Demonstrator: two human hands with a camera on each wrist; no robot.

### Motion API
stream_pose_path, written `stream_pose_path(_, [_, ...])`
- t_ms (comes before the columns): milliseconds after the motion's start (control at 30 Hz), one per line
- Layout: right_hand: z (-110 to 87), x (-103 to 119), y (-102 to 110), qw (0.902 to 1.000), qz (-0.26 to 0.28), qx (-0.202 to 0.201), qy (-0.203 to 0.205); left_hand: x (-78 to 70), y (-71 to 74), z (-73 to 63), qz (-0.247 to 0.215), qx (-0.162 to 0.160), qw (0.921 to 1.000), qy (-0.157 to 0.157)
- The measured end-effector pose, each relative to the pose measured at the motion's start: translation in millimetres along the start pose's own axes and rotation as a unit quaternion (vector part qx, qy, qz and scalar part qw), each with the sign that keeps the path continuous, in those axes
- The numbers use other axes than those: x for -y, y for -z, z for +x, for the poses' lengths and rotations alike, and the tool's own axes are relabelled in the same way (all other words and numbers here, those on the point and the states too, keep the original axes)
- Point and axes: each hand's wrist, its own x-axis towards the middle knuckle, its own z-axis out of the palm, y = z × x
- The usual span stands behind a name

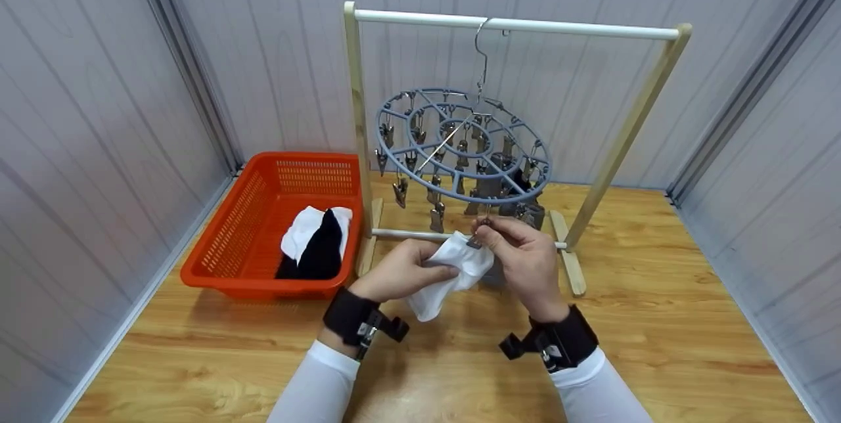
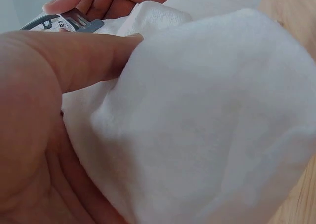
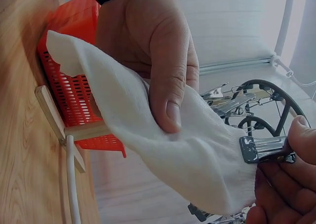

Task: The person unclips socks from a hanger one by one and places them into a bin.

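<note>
A white sock (image 1: 456,264) is pinched between thumb and fingers of my left hand (image 1: 410,270), its toe end hanging down below the hand. My right hand (image 1: 527,262) pinches the handles of a metal clip (image 1: 474,241), which hangs from the front rim of a round grey-blue clip hanger (image 1: 483,200). In the right wrist view, the jaws of the clip (image 3: 264,149) lie over the ribbed cuff of the sock (image 3: 197,152). The left wrist view is mostly filled by the sock (image 2: 197,110), with the left thumb across it.
Several clips dangle from the hanger, with dark and grey items at its right rear. It hooks over the white bar (image 1: 420,18) of a wooden-sided stand (image 1: 358,114). To the left, an orange basket (image 1: 263,284) holds white cloth (image 1: 302,226) and black cloth (image 1: 322,252).
</note>
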Motion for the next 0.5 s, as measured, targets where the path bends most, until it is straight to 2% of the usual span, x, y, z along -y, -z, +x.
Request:
stream_pose_path(133, [-0.8, -0.1, 0.6, 0.9999, 0.016, 0.001, 0.002, -0.8, 0.7, -1.1, 0.0, 0.003, 1.0, 0.0])
stream_pose_path(500, [-0.1, -0.6, 2.5, 0.9996, -0.002, -0.014, 0.023, 2.2, 5.6, -2.9, 0.021, -0.003, 0.9998, 0.003])
